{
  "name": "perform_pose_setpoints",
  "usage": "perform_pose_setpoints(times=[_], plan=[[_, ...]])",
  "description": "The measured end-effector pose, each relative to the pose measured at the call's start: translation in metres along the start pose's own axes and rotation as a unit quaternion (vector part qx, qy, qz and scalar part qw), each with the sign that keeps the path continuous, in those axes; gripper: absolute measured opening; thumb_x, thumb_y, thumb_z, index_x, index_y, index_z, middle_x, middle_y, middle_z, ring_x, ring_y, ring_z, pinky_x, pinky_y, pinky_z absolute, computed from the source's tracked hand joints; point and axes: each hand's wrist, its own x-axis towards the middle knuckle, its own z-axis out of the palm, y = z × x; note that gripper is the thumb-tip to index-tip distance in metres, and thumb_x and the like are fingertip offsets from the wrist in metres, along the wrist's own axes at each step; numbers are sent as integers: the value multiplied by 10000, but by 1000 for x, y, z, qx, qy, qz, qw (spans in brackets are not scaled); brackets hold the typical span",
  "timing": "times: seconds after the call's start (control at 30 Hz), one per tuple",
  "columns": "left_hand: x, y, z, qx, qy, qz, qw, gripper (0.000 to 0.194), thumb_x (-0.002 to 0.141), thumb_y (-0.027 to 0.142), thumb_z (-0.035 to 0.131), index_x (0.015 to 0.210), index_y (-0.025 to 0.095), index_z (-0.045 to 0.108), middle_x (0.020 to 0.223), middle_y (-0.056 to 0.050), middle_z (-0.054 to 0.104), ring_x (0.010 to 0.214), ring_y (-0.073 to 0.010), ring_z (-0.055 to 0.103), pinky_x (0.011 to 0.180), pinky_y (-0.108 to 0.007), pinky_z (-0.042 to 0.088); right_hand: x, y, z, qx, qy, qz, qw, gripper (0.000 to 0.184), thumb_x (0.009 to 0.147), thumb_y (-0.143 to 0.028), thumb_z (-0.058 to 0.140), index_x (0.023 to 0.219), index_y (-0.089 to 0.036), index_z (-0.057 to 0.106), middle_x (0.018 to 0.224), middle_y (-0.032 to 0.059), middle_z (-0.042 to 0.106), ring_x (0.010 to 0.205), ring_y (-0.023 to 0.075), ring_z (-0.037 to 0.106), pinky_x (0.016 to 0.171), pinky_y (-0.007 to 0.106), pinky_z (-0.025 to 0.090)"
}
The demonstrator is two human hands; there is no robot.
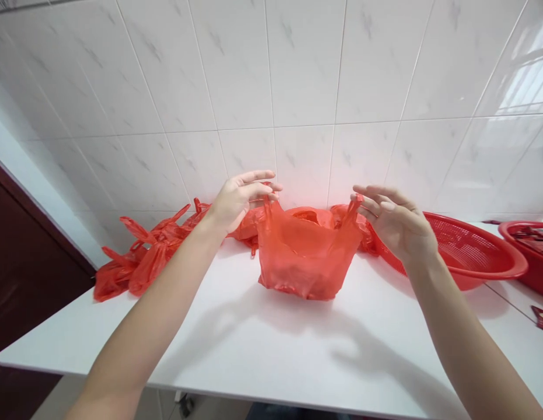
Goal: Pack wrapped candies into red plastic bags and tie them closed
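Note:
A red plastic bag [304, 256] hangs by its two handles between my hands, just above the white table. Something darker shows through its lower part, but I cannot make out what. My left hand [240, 198] grips the left handle with its fingers, and my right hand [392, 216] has the right handle at its fingertips. Both handles are pulled up and apart, so the bag's mouth spreads between them. Behind it, partly hidden, sit more red plastic bags [313, 214] along the wall.
Several tied red bags [151, 256] lie at the left of the white table [219, 350]. To the right stand a red mesh basket [481, 245] and a second red container [529, 262] with items inside. A dark red packet [542, 318] lies at the right edge. A tiled wall [302, 70] rises behind.

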Motion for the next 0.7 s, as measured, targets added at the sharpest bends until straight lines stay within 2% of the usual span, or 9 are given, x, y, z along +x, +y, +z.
perform_pose_setpoints(times=[0.1,0.2,0.3,0.37,0.47,0.53,0.6,0.63,0.7], plan=[[-16,-4,25,31,-64,37,997,645,653,248,825,1267,194,636,1143,-110,720,959,-234,704,923,-429,552,5,-2,23,-32,-38,-6,999,244,847,-332,733,1089,-294,743,1127,43,747,1127,260,680,1052,467,518],[-30,-14,51,71,-105,57,990,806,680,246,849,1419,267,528,1271,-121,658,1011,-234,695,874,-374,574,4,2,45,-42,-74,-31,996,267,855,-335,750,1117,-290,724,1201,45,714,1100,249,688,952,432,584],[-32,-24,67,46,-86,74,992,658,769,197,762,1389,253,548,1126,-88,687,873,-175,701,762,-303,585,1,0,60,-68,-80,-89,990,263,851,-322,763,1106,-275,721,1295,58,654,1026,234,709,887,404,611],[-27,-27,71,1,-53,74,996,532,785,159,705,1302,207,591,934,-40,686,717,-131,673,682,-275,577,1,-2,61,-101,-49,-123,986,257,849,-335,766,1095,-271,723,1315,68,636,1001,235,712,913,422,600],[-17,-30,68,-56,2,71,996,422,759,139,668,1176,175,622,786,14,644,610,-98,619,627,-248,557,2,1,51,-139,-16,-110,984,406,813,-350,804,1201,-307,691,1364,71,615,1140,269,658,1020,457,538],[-12,-32,66,-87,25,74,993,388,738,146,658,1124,179,634,808,15,649,621,-92,613,617,-233,548,5,10,40,-152,-65,-46,985,664,741,-343,864,1353,-338,605,1445,73,565,1290,301,564,1100,493,468],[-8,-35,65,-114,39,78,990,370,722,153,652,1090,184,644,831,16,652,642,-89,615,624,-228,547,8,24,32,-160,-169,32,972,866,678,-335,907,1452,-341,518,1507,78,513,1380,319,480,1154,522,397],[-7,-37,66,-125,47,81,988,362,716,154,652,1077,184,649,829,18,651,652,-88,617,630,-226,547,10,33,30,-160,-226,63,959,871,679,-344,905,1458,-327,516,1506,81,515,1386,323,471,1157,526,388],[-6,-41,67,-135,64,91,984,346,713,156,657,1058,182,656,821,18,652,681,-93,628,645,-221,547,12,50,30,-156,-310,100,932,670,765,-395,835,1382,-280,599,1418,82,595,1323,317,528,1117,511,426]])
